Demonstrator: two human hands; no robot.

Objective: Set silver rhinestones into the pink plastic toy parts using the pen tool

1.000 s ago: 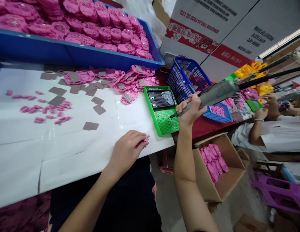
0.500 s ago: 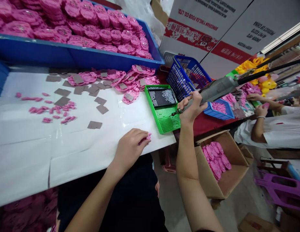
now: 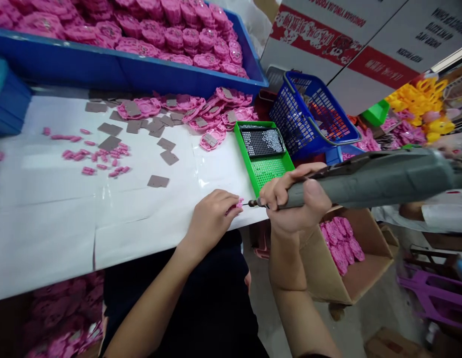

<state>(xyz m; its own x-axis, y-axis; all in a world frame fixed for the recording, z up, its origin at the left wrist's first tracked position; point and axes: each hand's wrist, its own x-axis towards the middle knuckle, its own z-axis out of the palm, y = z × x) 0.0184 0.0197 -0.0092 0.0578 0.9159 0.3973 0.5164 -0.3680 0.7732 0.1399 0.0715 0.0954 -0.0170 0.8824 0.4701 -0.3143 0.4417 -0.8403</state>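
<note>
Right hand (image 3: 296, 199) closed around one gray power screwdriver (image 3: 365, 181); left hand (image 3: 214, 214) pinching one small pink piece (image 3: 240, 203) over the front edge area of the white table (image 3: 48, 209). Driver's long axis near-horizontal in view: bit end left and slightly lower, rear end right and higher. Bit aims at the piece; can't tell if they touch. Counts: 1 green tray (image 3: 270, 168) just beyond, holding 1 black insert (image 3: 261, 141); 3 gray plates (image 3: 169, 158) apart from the main pile; pink pegs (image 3: 80, 155) overlap, no exact count. Carton (image 3: 309, 64) text, upside down: "DONGSHAN YINGJIA FOOD", "OF CHINA", "KEEP FROZEN".
</note>
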